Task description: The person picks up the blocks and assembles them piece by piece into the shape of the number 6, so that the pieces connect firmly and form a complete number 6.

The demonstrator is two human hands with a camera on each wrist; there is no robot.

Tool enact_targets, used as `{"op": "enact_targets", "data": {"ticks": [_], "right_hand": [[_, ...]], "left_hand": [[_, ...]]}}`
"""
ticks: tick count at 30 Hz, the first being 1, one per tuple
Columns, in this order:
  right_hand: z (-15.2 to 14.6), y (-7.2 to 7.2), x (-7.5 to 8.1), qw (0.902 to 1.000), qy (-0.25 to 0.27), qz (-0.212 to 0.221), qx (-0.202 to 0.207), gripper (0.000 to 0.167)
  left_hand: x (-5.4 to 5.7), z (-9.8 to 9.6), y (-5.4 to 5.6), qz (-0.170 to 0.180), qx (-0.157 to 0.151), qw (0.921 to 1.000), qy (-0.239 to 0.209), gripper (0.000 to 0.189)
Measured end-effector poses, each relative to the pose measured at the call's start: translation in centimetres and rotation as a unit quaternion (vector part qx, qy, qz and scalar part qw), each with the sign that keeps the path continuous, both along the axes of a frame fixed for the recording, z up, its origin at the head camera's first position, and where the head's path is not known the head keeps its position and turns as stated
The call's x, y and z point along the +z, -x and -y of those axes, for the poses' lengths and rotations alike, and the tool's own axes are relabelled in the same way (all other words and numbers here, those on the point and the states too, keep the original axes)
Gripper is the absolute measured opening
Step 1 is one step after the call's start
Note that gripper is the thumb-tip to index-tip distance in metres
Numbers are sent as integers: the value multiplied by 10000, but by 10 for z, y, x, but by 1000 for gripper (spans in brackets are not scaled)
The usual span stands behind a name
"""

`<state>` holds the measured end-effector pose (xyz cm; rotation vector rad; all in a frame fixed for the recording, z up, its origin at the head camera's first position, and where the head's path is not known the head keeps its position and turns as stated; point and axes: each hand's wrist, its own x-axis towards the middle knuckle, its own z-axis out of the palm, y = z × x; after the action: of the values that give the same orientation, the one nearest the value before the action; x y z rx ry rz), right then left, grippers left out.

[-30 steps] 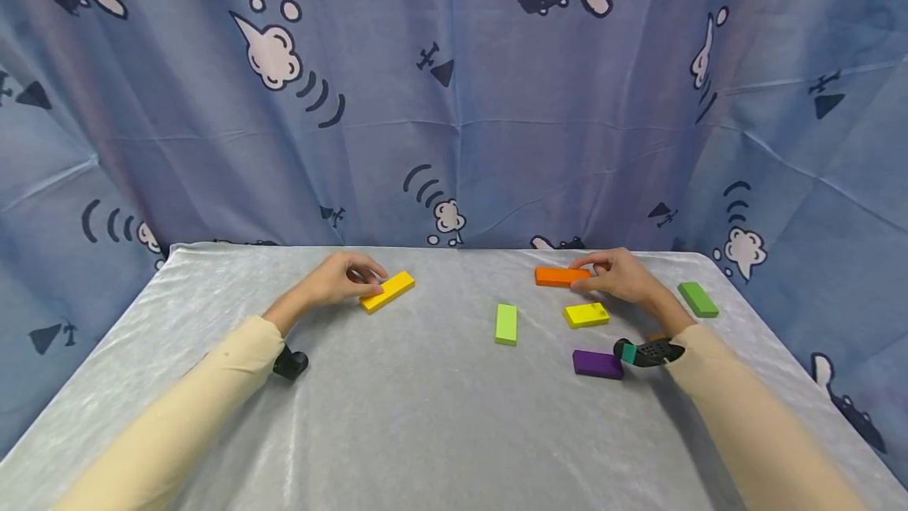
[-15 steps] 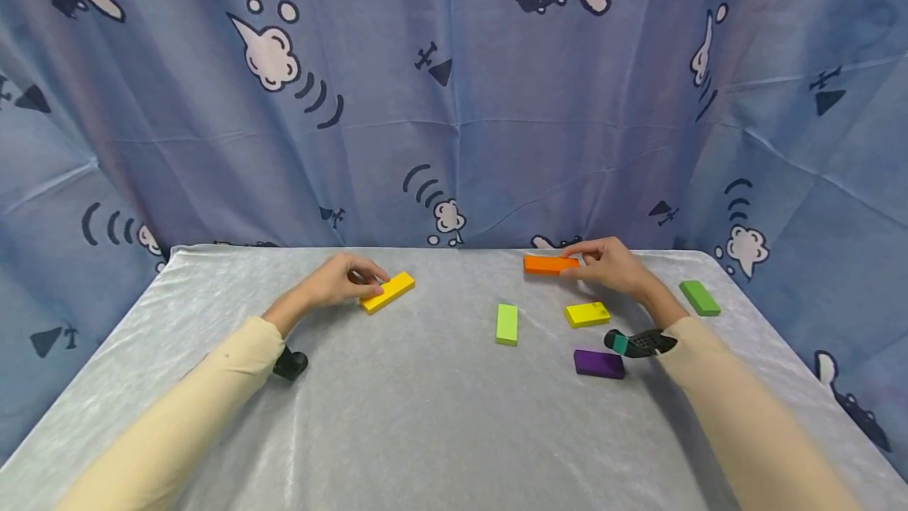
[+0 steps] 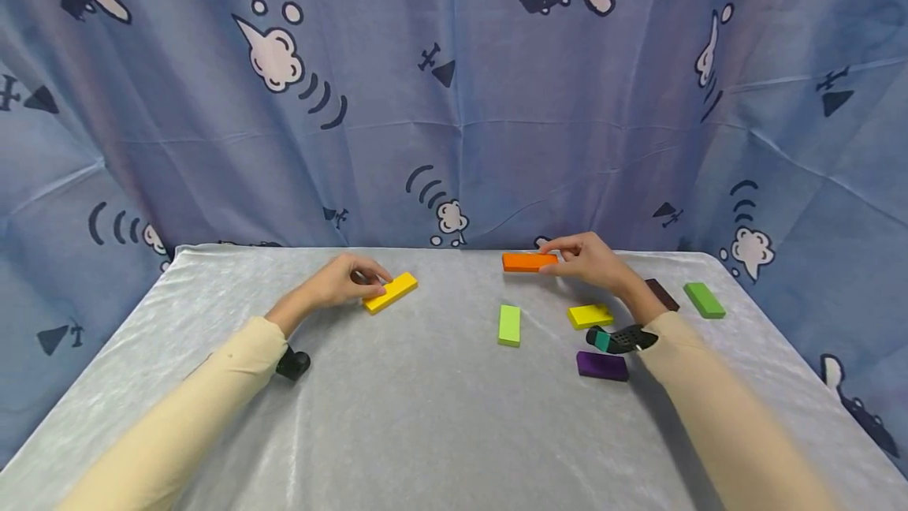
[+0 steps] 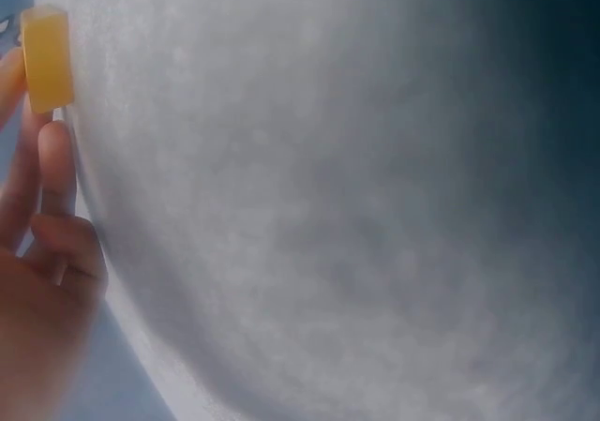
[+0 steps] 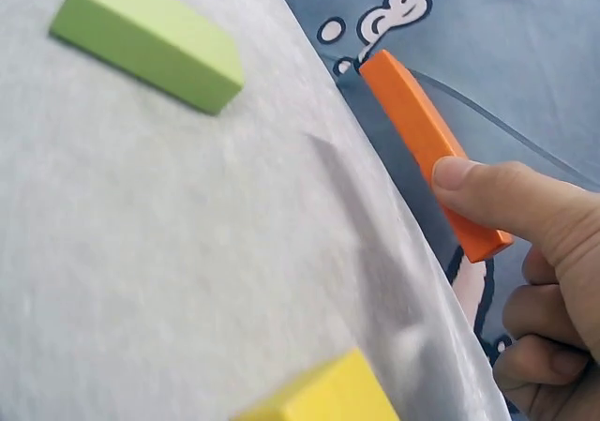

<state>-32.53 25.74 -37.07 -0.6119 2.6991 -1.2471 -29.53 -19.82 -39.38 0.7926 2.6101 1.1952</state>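
My left hand (image 3: 339,282) pinches one end of a yellow-orange block (image 3: 399,290) at the left of the table, thumb on the near side. The same block (image 4: 49,63) shows at the upper left edge of the left wrist view. Toward the back edge, my right hand (image 3: 590,263) holds an orange block (image 3: 523,262) by its right end. In the right wrist view the thumb presses on that orange block (image 5: 408,107), which is raised above the cloth with its shadow apart from it. A light green block (image 3: 508,326) lies nearest to it in front.
Below the right forearm lie a yellow block (image 3: 589,315) and a purple block (image 3: 602,366). Beyond the wrist are a dark brown block (image 3: 661,294) and a green block (image 3: 705,300). A grey-white cloth (image 3: 426,416) covers the table, and a patterned blue curtain (image 3: 383,172) hangs behind.
My right hand has carried the orange block up and to the left. The dark brown block has come into view behind the right wrist. My left hand has stayed in place.
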Motion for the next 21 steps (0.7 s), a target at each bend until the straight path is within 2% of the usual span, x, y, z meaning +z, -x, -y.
{"op": "enact_targets", "data": {"ticks": [7, 14, 21], "right_hand": [[13, 7, -2, 10000, -5, -44, 70, 32], [28, 12, 0, 9994, 279, 115, 186, 34], [44, 16, 1, 9992, 280, 190, 228, 36]], "left_hand": [[0, 0, 0, -42, -6, 10000, 10, 20], [0, 0, 2, -3, 7, 10000, 30, 20], [2, 0, 0, 57, 35, 9999, 117, 21]]}}
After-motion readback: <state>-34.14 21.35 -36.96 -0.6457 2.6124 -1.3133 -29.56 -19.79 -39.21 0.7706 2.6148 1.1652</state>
